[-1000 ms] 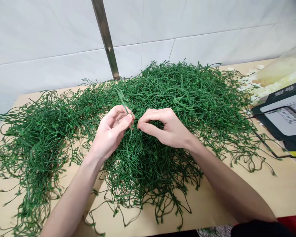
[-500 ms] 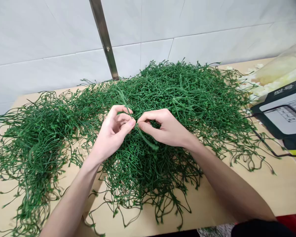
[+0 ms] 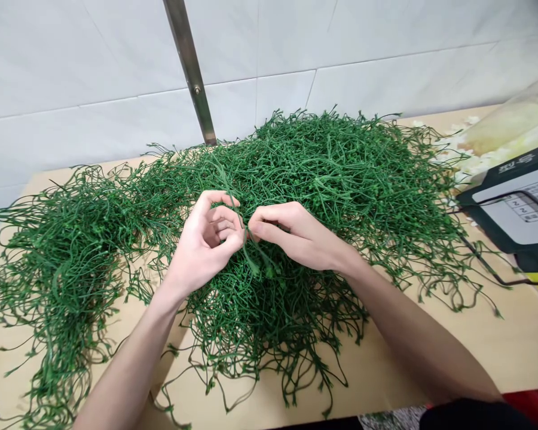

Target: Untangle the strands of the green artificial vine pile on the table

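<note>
A few thin green strands [image 3: 251,261] hang at the meeting point of two bare hands, roughly over the middle of the pile, their lower ends drooping just below the fingertips and one length rising past the left index finger. The left hand [image 3: 208,239] pinches them between thumb and fingertip, the remaining fingers loosely curled with a gap behind them; the right hand [image 3: 298,236], just beside it, has its thumb and index finger brought together at the tips on the same strands, leaving an open loop behind the pinch. Beneath and around both hands spreads a large tangled green pile [image 3: 341,173], with a second clump [image 3: 74,257] joined to it on the left, so that stray stems crowd close beneath the working fingers. Pale tabletop [image 3: 466,352] shows between and in front of them. To the right, a dark board [image 3: 488,209] leans in and reads "型号:" in pale characters, the rest cut off by the picture's edge; below that, a white panel [image 3: 511,215] carries a ruled grid whose small entries cannot be read for certain. A black wire [image 3: 479,266] bends across the panel and down to the table, near the pile's outer stems. White flowers [image 3: 486,158] lie behind the board, partly under clear plastic [image 3: 515,119]. At the back, a metal upright [image 3: 189,65] stands against the tiled wall [image 3: 354,36].
</note>
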`<state>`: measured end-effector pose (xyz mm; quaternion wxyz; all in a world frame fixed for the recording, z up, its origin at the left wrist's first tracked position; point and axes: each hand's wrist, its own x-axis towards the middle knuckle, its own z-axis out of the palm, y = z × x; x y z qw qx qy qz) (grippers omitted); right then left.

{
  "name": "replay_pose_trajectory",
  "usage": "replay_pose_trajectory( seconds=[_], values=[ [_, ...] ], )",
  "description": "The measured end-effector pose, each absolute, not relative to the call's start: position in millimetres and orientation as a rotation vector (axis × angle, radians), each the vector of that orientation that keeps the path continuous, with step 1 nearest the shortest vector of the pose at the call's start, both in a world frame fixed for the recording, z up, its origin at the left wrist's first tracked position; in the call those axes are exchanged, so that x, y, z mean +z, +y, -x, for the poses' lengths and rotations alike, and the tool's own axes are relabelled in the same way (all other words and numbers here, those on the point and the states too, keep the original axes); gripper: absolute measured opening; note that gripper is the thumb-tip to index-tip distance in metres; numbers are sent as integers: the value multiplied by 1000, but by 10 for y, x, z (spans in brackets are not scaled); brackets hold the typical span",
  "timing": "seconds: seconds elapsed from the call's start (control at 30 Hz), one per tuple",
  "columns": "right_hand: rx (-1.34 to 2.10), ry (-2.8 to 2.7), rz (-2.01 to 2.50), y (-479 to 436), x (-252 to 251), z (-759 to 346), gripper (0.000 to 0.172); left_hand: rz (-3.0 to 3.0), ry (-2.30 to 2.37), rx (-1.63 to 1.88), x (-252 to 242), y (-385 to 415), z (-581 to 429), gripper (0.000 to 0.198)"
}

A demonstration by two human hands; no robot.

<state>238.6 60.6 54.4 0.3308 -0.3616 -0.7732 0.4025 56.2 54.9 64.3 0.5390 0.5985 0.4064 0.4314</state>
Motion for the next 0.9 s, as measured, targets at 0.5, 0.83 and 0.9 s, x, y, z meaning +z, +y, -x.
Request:
replay_pose_trajectory(
  seconds=[0.5,0.83,0.9],
  values=[
    [1217,-1941,885,616,525,-2390,19,-1501,926,820,659,515,-513,41],
    [1237,-1966,930,621,520,-2407,17,-1469,878,789,660,526,-508,42],
    [1197,-1996,973,615,528,-2395,17,-1502,901,773,651,524,-519,40]
  ],
)
